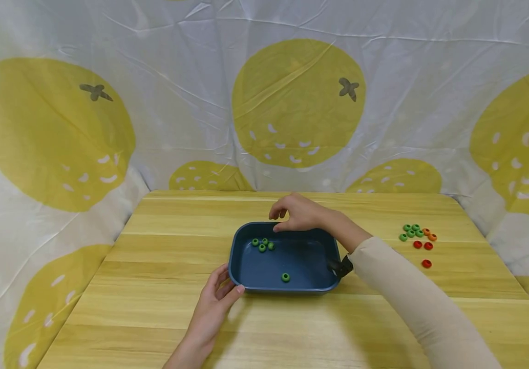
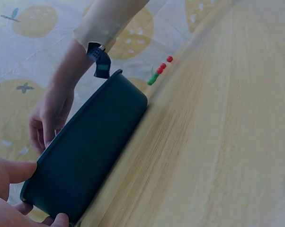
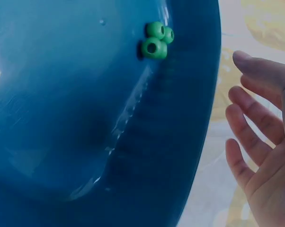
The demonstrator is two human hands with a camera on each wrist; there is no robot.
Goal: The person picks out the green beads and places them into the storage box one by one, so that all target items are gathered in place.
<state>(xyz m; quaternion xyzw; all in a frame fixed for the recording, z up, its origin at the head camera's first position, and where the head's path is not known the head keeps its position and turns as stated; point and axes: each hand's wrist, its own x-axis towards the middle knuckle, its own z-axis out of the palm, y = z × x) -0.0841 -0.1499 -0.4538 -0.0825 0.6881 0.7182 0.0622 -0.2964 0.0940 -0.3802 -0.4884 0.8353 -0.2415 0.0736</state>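
"What does the left hand (image 1: pixel 210 301) grip?"
"The blue, rounded rectangular tray (image 1: pixel 305 261), by its near-left corner, on the pale wooden bench (image 1: pixel 163 256)."
"And the right hand (image 1: pixel 302 212)?"
"Holding nothing, fingers loosely bent, near the far rim."
"Inside the tray?"
"Five small, round green beads (image 1: pixel 262 248) with holes."

In the left wrist view, I lose part of the left hand (image 2: pixel 3 184) past the edge; the tray (image 2: pixel 90 146) hides its own inside, and the loose beads (image 2: pixel 160 71) are too small to count. The right wrist view crops the tray and right hand (image 3: pixel 274 163). The head view cuts off the sleeve (image 1: pixel 416 294).
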